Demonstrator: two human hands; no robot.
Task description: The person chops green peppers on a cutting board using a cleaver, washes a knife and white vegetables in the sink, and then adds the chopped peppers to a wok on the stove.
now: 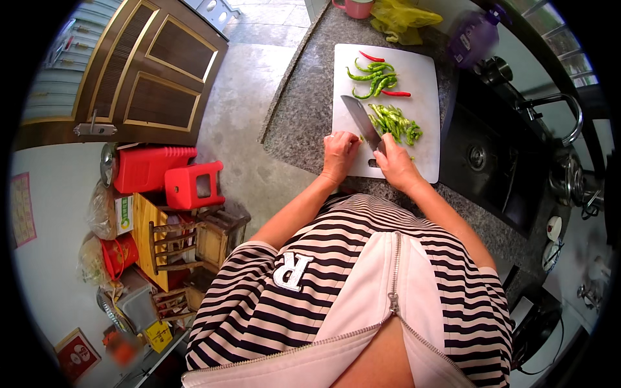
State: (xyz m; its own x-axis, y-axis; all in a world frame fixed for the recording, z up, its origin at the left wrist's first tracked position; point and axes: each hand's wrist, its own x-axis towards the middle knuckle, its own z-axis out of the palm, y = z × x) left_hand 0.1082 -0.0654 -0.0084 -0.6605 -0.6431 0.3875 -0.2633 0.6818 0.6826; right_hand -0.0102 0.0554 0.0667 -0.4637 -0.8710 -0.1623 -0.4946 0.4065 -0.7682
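Note:
My right hand [397, 162] grips the handle of a kitchen knife [361, 119], whose broad blade points away and to the left over a white cutting board [422, 160]. Left of the blade, my left hand [341, 151] rests at the board's near left edge with its fingers curled; a bit of green pepper shows at its fingertips, though the fingers hide most of it. Sliced green peppers [393, 121] lie in a pile right of the blade. Beyond them are several whole green chili peppers [376, 77] and red chili peppers [396, 93].
The board lies on a grey speckled countertop [305, 111]. Right of it is a black sink [478, 155] with a curved faucet [577, 116]. A pink mug [356, 7], a yellow plastic bag [402, 19] and a purple bottle [475, 39] stand at the far end.

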